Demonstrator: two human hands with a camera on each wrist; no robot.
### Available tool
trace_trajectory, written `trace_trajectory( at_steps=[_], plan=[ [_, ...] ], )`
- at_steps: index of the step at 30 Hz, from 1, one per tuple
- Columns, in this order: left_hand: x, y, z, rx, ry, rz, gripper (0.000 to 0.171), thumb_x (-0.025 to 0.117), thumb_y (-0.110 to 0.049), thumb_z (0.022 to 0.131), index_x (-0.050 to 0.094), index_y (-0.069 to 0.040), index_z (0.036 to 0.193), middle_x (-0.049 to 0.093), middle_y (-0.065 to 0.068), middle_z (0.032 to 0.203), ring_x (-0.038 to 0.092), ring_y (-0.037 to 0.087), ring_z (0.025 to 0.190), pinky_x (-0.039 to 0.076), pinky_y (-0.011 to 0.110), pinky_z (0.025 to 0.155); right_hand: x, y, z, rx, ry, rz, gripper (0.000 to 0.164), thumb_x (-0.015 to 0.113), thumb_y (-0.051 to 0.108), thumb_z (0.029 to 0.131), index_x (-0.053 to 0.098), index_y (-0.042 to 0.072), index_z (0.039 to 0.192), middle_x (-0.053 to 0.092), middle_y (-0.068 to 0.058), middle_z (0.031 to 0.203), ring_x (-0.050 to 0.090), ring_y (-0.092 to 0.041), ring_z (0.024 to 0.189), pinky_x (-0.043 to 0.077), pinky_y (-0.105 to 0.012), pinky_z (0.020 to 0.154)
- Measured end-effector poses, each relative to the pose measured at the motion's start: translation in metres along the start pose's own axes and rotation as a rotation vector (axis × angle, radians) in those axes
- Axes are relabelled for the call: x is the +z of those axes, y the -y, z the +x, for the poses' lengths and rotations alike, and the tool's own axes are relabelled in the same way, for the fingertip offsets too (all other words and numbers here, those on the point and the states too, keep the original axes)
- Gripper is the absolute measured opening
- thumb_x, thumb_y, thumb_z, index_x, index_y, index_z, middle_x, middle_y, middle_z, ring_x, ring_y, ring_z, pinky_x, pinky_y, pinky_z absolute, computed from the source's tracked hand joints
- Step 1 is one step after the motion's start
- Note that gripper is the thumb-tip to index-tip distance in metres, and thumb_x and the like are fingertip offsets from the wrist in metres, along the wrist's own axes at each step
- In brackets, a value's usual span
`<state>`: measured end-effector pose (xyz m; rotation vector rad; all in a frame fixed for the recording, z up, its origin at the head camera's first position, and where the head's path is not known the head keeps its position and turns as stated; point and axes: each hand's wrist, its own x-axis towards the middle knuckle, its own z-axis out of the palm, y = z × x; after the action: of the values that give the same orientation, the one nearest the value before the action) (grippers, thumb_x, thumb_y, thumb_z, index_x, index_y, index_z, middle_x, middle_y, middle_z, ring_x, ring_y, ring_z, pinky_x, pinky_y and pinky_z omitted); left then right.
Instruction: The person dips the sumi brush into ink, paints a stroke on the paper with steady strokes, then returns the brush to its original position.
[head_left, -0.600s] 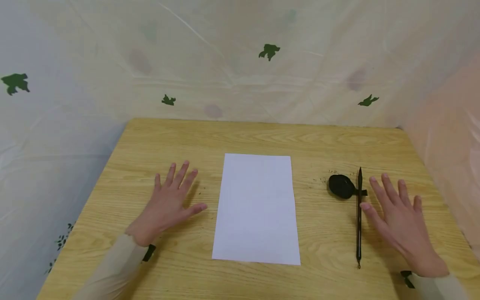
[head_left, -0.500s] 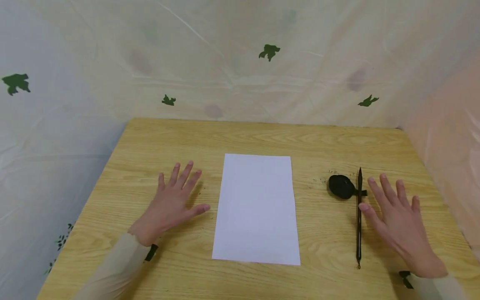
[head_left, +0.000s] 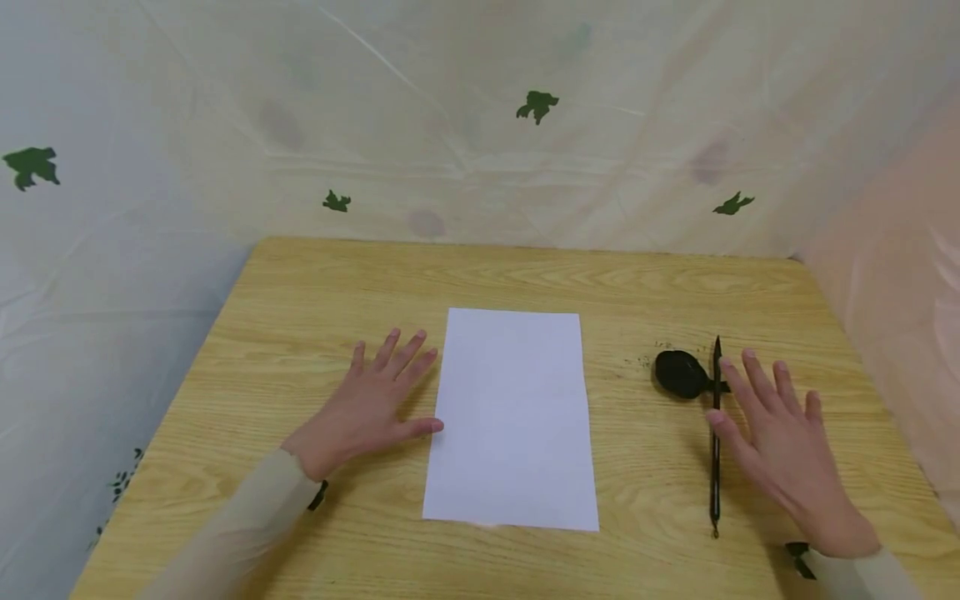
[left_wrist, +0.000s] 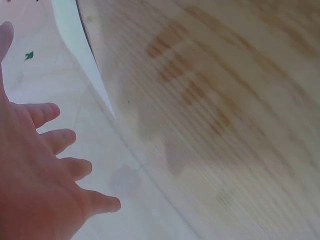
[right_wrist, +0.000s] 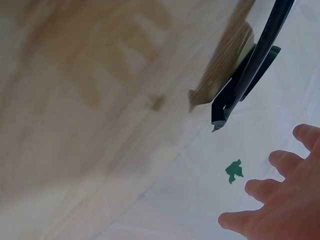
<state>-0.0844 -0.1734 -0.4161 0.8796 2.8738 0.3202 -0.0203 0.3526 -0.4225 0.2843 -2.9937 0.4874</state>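
A blank white sheet of paper (head_left: 513, 417) lies on the wooden table, and its edge also shows in the left wrist view as a pale strip (left_wrist: 82, 52). My left hand (head_left: 363, 412) is spread palm down at the sheet's left side, its thumb overlapping the edge in the head view. To the right, a slim black brush (head_left: 716, 492) with a pointed tip and a small end loop lies across the short handle of a round black dish (head_left: 678, 374). My right hand (head_left: 787, 454) hovers spread beside the brush, thumb overlapping its shaft. Both hands hold nothing.
Small dark specks (head_left: 641, 361) mark the wooden table (head_left: 360, 275) near the dish. Pale sheeting (head_left: 450, 117) printed with green birds hangs behind the table's far edge and along both sides.
My left hand has moved right, from beside the paper to its left edge. My right hand has shifted slightly left toward the brush. Paper, brush and dish stay in place.
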Motion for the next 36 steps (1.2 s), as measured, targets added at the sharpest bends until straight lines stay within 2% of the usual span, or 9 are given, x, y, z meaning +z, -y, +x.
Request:
trace_trajectory(
  at_steps=[10,15,18,23,29,32,36],
  plan=[
    [0.006,-0.008,0.014,0.046,0.107,0.036,0.092,0.056,-0.071,0.095,0.033,-0.015,0.164,0.016,0.006,0.173,0.005,0.037,0.159,0.005,0.071,0.119,0.003,0.004,-0.002,-0.021,-0.014,-0.009,0.071,0.051,0.040,0.108,0.018,0.019,0.168,0.006,-0.012,0.173,-0.005,-0.042,0.157,-0.010,-0.075,0.114],
    [0.006,-0.008,0.016,0.046,0.169,0.039,0.094,0.057,-0.071,0.094,0.031,-0.015,0.165,0.018,0.007,0.172,0.005,0.037,0.159,0.005,0.070,0.120,0.003,0.005,-0.004,-0.026,-0.018,-0.016,0.070,0.051,0.040,0.108,0.020,0.019,0.167,0.007,-0.012,0.173,-0.005,-0.040,0.157,-0.008,-0.075,0.115],
    [0.007,-0.008,0.017,0.050,0.200,0.032,0.094,0.058,-0.070,0.094,0.030,-0.015,0.165,0.018,0.008,0.172,0.008,0.038,0.158,0.010,0.069,0.120,0.004,0.005,-0.005,-0.031,-0.020,-0.008,0.070,0.052,0.039,0.108,0.021,0.019,0.167,0.006,-0.009,0.173,-0.004,-0.041,0.157,-0.009,-0.075,0.115],
    [0.008,-0.006,0.017,0.046,0.224,0.017,0.094,0.062,-0.067,0.094,0.030,-0.014,0.165,0.017,0.010,0.172,0.012,0.039,0.158,0.017,0.070,0.119,0.003,0.004,-0.006,-0.035,-0.027,0.003,0.070,0.053,0.038,0.108,0.020,0.021,0.167,0.006,-0.007,0.173,-0.003,-0.040,0.157,-0.009,-0.075,0.115],
    [0.010,-0.007,0.017,0.023,0.227,0.008,0.095,0.063,-0.067,0.093,0.030,-0.013,0.165,0.016,0.009,0.173,0.010,0.039,0.158,0.019,0.071,0.118,-0.003,-0.002,-0.006,-0.048,-0.012,-0.021,0.070,0.054,0.039,0.107,0.023,0.018,0.167,0.009,-0.010,0.173,-0.002,-0.039,0.158,-0.008,-0.073,0.116],
    [0.011,-0.008,0.018,0.020,0.223,0.004,0.096,0.063,-0.067,0.093,0.029,-0.014,0.165,0.016,0.009,0.173,0.010,0.039,0.158,0.019,0.071,0.118,-0.007,-0.006,-0.007,-0.075,-0.006,-0.027,0.070,0.056,0.036,0.106,0.025,0.018,0.166,0.010,-0.010,0.173,0.001,-0.037,0.159,-0.005,-0.072,0.118],
    [0.013,-0.008,0.018,0.028,0.209,0.006,0.096,0.064,-0.067,0.093,0.030,-0.014,0.165,0.017,0.009,0.172,0.011,0.040,0.158,0.019,0.071,0.117,-0.012,-0.016,-0.009,-0.138,0.000,-0.019,0.071,0.060,0.031,0.105,0.026,0.019,0.166,0.013,-0.009,0.173,0.004,-0.033,0.159,-0.002,-0.065,0.122]
  ],
)
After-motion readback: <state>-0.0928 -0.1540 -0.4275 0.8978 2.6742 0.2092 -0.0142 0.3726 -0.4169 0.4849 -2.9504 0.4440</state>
